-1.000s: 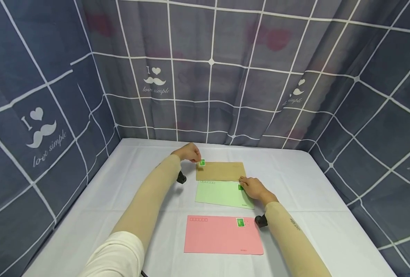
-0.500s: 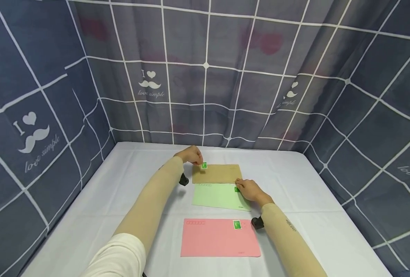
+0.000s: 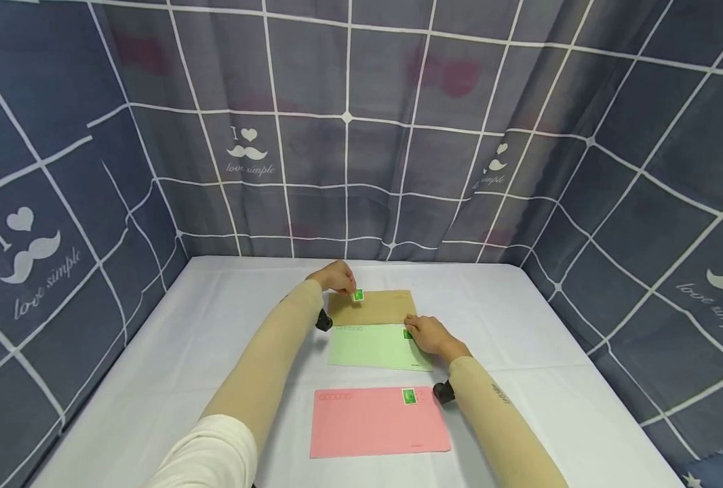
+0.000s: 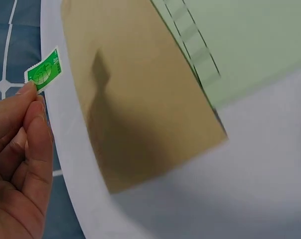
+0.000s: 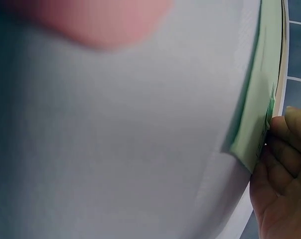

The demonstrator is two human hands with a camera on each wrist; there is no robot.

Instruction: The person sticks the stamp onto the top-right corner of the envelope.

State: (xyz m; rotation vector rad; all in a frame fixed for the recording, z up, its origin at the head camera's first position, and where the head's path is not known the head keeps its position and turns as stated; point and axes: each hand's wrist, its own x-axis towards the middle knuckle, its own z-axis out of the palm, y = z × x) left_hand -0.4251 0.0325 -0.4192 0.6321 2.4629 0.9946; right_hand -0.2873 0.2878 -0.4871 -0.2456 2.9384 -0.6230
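My left hand (image 3: 336, 276) pinches a green postage stamp (image 4: 45, 72) between thumb and fingertip. In the head view the stamp appears over the upper left part of a brown envelope (image 3: 376, 308); in the left wrist view it is held above the surface, casting a shadow on the brown paper. Just below lies a light green envelope (image 3: 367, 349), its top edge against the brown one. My right hand (image 3: 431, 334) rests at its upper right corner, with fingertips by the brown envelope's lower right corner, and partly hides a green stamp (image 3: 407, 333) there.
Nearer on the white-covered table (image 3: 490, 434) lies a pink envelope (image 3: 374, 423) with a green stamp (image 3: 409, 396) at its upper right. A dark checked curtain (image 3: 313, 156) encloses the back and sides. Black wrist cameras sit under both forearms.
My left hand has carried the stamp slightly to the right over the brown envelope. My right hand stays at the same corner. The head view has shifted a little.
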